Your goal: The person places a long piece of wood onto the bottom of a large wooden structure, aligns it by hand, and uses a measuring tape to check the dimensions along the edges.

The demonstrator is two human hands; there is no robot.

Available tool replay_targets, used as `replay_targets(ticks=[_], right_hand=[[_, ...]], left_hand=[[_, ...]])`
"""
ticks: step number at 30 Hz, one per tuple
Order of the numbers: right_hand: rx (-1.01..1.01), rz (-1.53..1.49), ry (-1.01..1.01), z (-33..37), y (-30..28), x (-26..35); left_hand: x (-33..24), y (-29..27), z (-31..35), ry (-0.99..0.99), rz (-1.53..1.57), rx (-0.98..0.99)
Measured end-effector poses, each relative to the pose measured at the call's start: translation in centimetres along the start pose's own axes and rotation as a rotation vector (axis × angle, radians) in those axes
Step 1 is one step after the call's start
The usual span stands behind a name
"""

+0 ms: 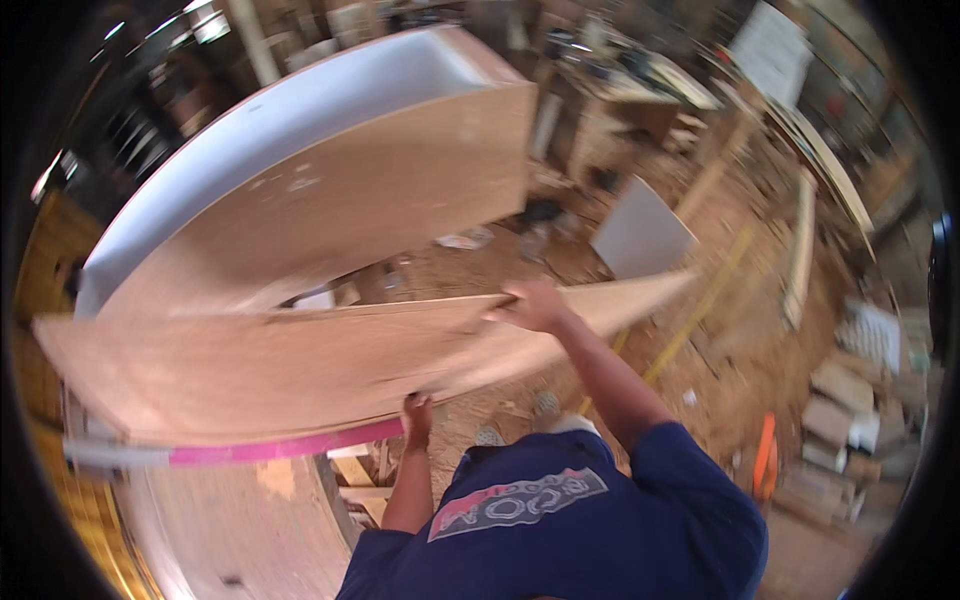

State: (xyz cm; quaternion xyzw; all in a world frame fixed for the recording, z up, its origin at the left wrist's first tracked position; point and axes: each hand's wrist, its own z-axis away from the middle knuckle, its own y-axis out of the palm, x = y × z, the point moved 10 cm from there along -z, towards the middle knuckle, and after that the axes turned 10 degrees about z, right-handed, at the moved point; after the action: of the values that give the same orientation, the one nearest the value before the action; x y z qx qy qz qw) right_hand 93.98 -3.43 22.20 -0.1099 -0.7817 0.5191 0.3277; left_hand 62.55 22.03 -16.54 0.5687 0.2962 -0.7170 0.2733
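A long, light-brown plywood panel (250,370) stretches across in front of me, tilted and a little blurred by motion. My right hand (537,306) is closed over its far edge, right of the middle. Lower down, my left hand (418,418) grips the near edge with its fingertips; part of those fingers is hidden. Just beyond the panel stands a large open box-like wooden cabinet (370,190), with plywood outside and white inside. A bright pink strip (290,444) runs under the panel's near left edge.
A pale wooden board (230,520) lies at the lower left. A white square board (643,232) leans beyond the panel's right end. Yellow strips (700,310) and a long timber (800,250) lie on the dirt floor. Wood offcuts (835,420) and an orange object (764,455) are at right.
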Motion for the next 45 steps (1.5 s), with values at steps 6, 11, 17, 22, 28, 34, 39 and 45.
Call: replay_targets(ticks=[6,11,17,22,28,34,39,45], right_hand=[[0.088,0.111,0.042,4.0,0.8,-12.7],[0.165,0.144,0.054,7.5,1.7,-20.0],[0.216,0.155,0.129,8.7,3.3,-23.0],[0.045,0.078,-0.049,8.0,-0.5,-19.1],[-0.082,-0.012,-0.153,4.1,-10.8,-9.5],[-0.118,0.01,-0.204,3.6,-14.8,-4.7],[-0.155,0.032,-0.195,4.6,-17.9,-2.0],[-0.192,0.153,-0.29,5.2,-21.1,5.0]], left_hand=[[-3.3,2.7,2.7,-0.207,-0.092,-0.111],[-3.9,3.6,5.4,-0.319,-0.112,-0.183],[-3.5,6.5,6.1,-0.398,-0.092,-0.21],[-0.7,8.2,7.0,-0.426,0.019,-0.252],[1.3,10.4,6.5,-0.559,0.184,-0.264],[1.1,10.3,6.5,-0.542,0.479,-0.342],[1.7,10.3,6.1,-0.534,0.868,-0.57],[4.5,9.1,3.3,-0.462,1.04,-0.551]])
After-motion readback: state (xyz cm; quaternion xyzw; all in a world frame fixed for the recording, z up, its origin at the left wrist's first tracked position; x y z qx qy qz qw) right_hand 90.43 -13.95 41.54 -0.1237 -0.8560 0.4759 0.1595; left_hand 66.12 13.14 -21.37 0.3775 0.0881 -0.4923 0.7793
